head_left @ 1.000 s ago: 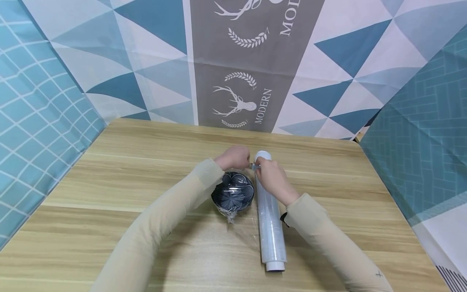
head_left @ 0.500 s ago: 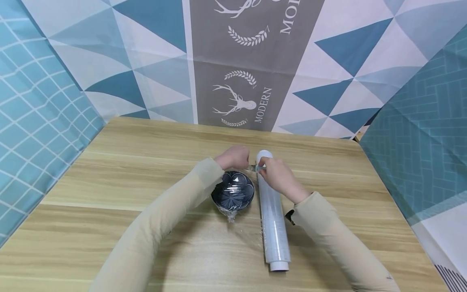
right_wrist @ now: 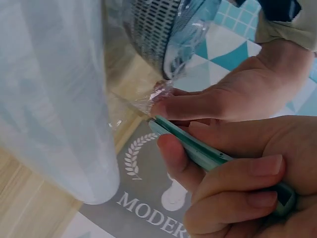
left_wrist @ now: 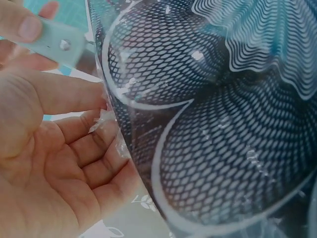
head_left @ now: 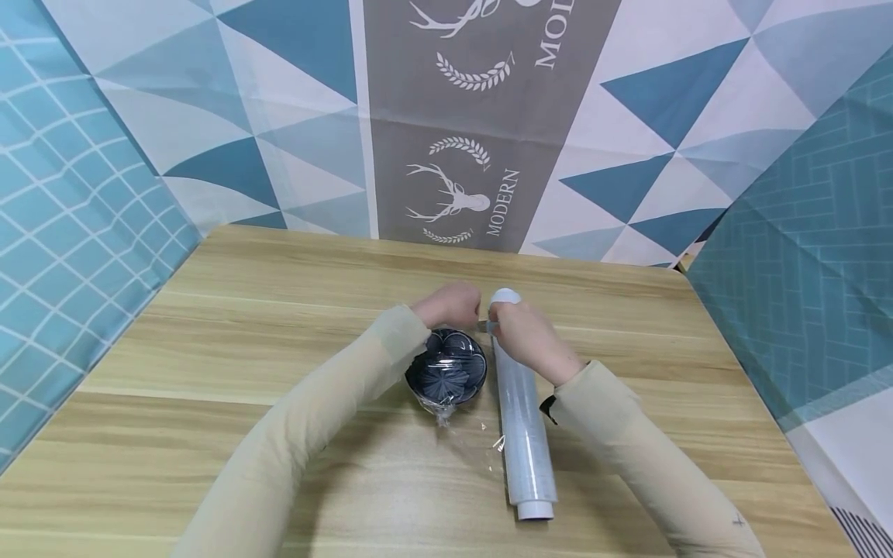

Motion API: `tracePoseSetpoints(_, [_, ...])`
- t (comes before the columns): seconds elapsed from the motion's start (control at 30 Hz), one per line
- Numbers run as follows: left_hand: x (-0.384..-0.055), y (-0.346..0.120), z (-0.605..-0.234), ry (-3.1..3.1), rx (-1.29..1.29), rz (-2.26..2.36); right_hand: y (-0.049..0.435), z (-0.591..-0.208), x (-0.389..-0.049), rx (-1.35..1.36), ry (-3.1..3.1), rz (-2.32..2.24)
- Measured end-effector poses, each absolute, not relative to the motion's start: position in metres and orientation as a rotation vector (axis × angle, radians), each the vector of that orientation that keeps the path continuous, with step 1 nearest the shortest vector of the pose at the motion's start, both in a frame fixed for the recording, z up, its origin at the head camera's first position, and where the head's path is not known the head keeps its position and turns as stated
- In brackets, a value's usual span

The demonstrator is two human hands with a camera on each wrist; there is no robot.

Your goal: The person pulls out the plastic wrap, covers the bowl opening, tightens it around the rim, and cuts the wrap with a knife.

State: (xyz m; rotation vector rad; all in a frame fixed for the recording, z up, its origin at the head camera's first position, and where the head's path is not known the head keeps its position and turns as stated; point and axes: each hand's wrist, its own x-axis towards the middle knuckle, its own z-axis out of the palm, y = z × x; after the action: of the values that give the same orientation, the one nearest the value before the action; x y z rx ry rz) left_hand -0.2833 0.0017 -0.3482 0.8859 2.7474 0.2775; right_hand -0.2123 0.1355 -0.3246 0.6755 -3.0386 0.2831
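Note:
A dark patterned bowl (head_left: 445,376) with cling film stretched over it stands mid-table. At its far rim my left hand (head_left: 456,304) pinches bunched cling film (right_wrist: 157,96) between thumb and fingers. My right hand (head_left: 526,337) grips a light green knife (right_wrist: 198,148), its fingers curled round the handle. In the left wrist view, the knife's short blade points at the bowl's rim, close above the left hand's fingers. A long roll of cling film (head_left: 526,442) lies right of the bowl, partly beneath the right hand. Clear film spans the gap between bowl and roll.
The wood-grain table (head_left: 209,310) extends on both sides of the bowl and roll. A patterned cloth backdrop (head_left: 446,178) rises behind its far edge. Blue-tiled cloth (head_left: 70,201) hangs at the left.
The right hand and knife first shifted right, then came slightly back towards the left hand. The roll slid a little right. The film between bowl and roll shows new glints. The left hand barely moved.

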Motion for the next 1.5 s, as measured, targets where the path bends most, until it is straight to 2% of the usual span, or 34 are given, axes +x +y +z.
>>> tracePoseSetpoints(0.17, [-0.283, 0.002, -0.348, 2.739, 0.929, 0.290, 0.136, -0.327, -0.220, 0.682, -3.069, 0.311])
tracePoseSetpoints(0.37, [-0.283, 0.002, -0.347, 2.727, 0.832, 0.336, 0.138, -0.326, -0.221, 0.627, -3.134, 0.352])
tracePoseSetpoints(0.8, [-0.284, 0.000, -0.344, 2.683, 0.759, 0.340, 0.145, -0.315, -0.206, 0.685, -3.135, 0.305])
tracePoseSetpoints(0.93, [-0.284, 0.000, -0.343, 2.695, 0.806, 0.299, 0.146, -0.315, -0.201, 0.722, -3.126, 0.284])
tracePoseSetpoints(1.3, [-0.285, -0.001, -0.345, 2.699, 0.821, 0.361, 0.150, -0.315, -0.196, 0.619, -3.180, 0.388])
tracePoseSetpoints(1.5, [-0.286, -0.001, -0.347, 2.719, 0.799, 0.364, 0.153, -0.311, -0.188, 0.657, -3.179, 0.358])
